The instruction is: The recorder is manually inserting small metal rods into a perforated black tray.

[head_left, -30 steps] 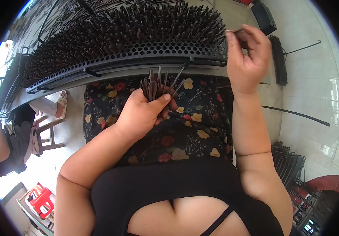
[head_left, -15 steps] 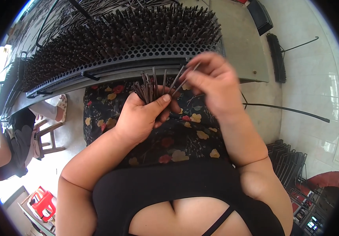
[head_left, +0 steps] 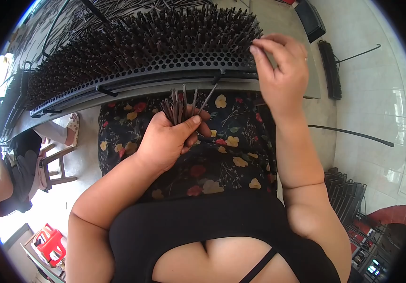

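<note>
My left hand (head_left: 165, 139) is closed round a bundle of thin dark rods (head_left: 178, 104) that stand up out of the fist. Two of them lean apart from the rest, past the thumb. Beyond it stretches a long black rack (head_left: 179, 64) with a perforated top plate, its holes densely filled with upright dark brown pieces (head_left: 155, 45). My right hand (head_left: 285, 70) is at the rack's right end, with thumb and forefinger pinched. A dark tip shows at those fingertips; most of the piece is hidden.
A flowered dark cloth (head_left: 231, 160) covers my lap. The rack rests on a grey table (head_left: 283, 47) with loose dark strips at the back. Another person (head_left: 21, 165) sits at left near a wooden stool (head_left: 59, 165). A red plastic chair (head_left: 49, 243) and black metal racks (head_left: 342, 193) stand nearby.
My right hand has taken one thin rod from the bundle and moved up and right to the rack's end. The left hand has stayed nearly still.
</note>
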`<state>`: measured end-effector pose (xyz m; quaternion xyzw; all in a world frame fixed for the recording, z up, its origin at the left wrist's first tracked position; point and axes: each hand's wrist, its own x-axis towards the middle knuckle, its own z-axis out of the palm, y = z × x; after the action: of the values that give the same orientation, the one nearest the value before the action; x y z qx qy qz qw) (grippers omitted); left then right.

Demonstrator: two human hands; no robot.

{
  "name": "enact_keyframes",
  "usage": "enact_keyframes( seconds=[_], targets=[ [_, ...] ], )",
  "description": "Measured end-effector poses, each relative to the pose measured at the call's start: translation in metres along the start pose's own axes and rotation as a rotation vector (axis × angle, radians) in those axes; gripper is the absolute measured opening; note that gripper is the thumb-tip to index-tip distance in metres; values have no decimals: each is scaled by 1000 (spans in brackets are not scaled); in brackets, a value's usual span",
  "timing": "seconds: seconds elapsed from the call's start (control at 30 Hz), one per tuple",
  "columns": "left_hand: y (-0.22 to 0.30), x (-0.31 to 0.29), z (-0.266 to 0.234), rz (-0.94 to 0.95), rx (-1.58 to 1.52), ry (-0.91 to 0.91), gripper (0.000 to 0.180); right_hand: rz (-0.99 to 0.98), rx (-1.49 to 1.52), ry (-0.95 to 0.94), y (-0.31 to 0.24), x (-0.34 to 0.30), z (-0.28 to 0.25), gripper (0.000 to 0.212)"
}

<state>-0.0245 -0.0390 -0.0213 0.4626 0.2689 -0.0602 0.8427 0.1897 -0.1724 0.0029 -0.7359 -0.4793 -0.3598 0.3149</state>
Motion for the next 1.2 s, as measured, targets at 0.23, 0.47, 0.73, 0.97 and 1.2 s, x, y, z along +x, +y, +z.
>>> enact_keyframes(
  seconds=[0.23,0.47,0.73,0.97,1.2],
  targets=[
    [6,-2,7,56,32,-42,21,902,1138,-399,-68,-20,-19,34],
    [-2,3,2,-12,48,7,16,363,441,163,4,2,-10,37],
    [2,0,0,-7,78,22,15,-120,-94,52,14,3,-4,29],
    [9,-7,-8,116,17,-4,18,816,1130,-527,-86,-11,5,29],
    [15,-21,-33,122,-42,191,14,173,641,-3,-98,44,51,27]
  ],
)
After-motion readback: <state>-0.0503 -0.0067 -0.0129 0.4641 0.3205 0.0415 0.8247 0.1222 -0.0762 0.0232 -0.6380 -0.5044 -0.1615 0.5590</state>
